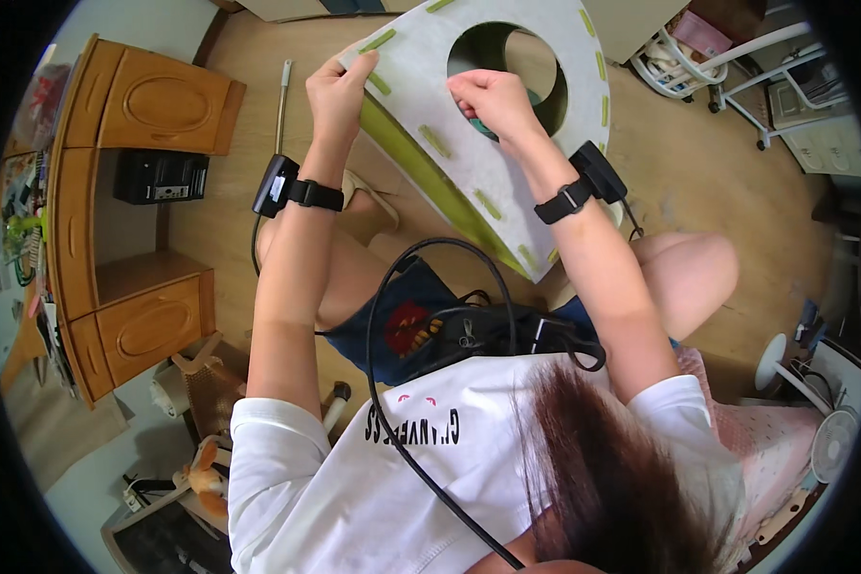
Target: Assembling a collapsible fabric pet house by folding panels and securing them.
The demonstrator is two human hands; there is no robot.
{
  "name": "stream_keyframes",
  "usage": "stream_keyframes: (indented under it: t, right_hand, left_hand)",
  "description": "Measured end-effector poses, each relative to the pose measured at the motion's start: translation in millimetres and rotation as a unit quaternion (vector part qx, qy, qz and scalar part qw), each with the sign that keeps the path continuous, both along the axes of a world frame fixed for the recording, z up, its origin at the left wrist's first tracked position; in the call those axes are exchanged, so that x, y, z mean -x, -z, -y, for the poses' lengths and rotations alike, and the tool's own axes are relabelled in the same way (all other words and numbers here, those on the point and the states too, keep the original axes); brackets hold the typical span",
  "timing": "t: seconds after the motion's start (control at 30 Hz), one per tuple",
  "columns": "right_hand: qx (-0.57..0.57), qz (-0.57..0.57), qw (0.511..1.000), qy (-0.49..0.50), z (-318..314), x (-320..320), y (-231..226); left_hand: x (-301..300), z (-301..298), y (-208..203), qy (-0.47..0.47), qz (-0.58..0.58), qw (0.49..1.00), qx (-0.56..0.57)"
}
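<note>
A box-like felt piece [507, 182] stands in front of my knees, with a pale grey-white face, short green tabs poking through slits along its edges, and a green side. Its face has a large round hole [546, 55], and the green inside shows through it. My left hand [340, 100] grips the left edge of the pale face, thumb on top beside a green tab. At the hole's left rim, my right hand [496, 103] is closed with its fingertips pinched together. Whatever those fingertips hold is hidden. Something teal [483, 126] shows inside the hole, just below that hand.
To the left stands a wooden desk [153, 220] with a black device on its shelf. A thin pole [282, 105] is near it. A white wheeled rack [737, 77] stands at the far right. A black cable [378, 354] loops across my lap and shirt.
</note>
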State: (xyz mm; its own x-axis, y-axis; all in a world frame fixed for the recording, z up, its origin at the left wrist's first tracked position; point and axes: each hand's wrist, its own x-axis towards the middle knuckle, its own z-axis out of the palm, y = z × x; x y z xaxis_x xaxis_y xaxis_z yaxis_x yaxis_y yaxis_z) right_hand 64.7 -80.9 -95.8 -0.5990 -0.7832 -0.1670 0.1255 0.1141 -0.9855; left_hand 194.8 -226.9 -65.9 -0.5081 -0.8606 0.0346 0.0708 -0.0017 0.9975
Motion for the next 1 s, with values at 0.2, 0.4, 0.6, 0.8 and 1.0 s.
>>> stream_keyframes:
  t: [0.2, 0.4, 0.6, 0.8, 1.0]
  right_hand:
    - [0.029, 0.096, 0.979, 0.175, -13.6, 41.2, -0.4]
    - [0.086, 0.216, 0.963, 0.136, 7.8, 50.0, -5.7]
    - [0.063, 0.128, 0.975, 0.172, 9.5, 63.9, -0.6]
    - [0.043, 0.002, 0.979, 0.198, 0.2, 54.7, -14.7]
    - [0.065, -0.255, 0.952, 0.153, 25.7, 74.0, -22.7]
  left_hand:
    - [2.2, -10.8, -11.0, 0.013, -0.01, 1.0, 0.024]
    - [0.6, -16.5, -10.1, 0.015, -0.001, 1.0, 0.021]
    - [-0.2, -20.0, -11.0, 0.031, -0.019, 0.999, 0.025]
    - [-2.9, -17.5, -11.5, 0.022, -0.009, 1.0, 0.019]
    - [-8.1, -26.0, -14.8, 0.029, 0.022, 0.999, 0.033]
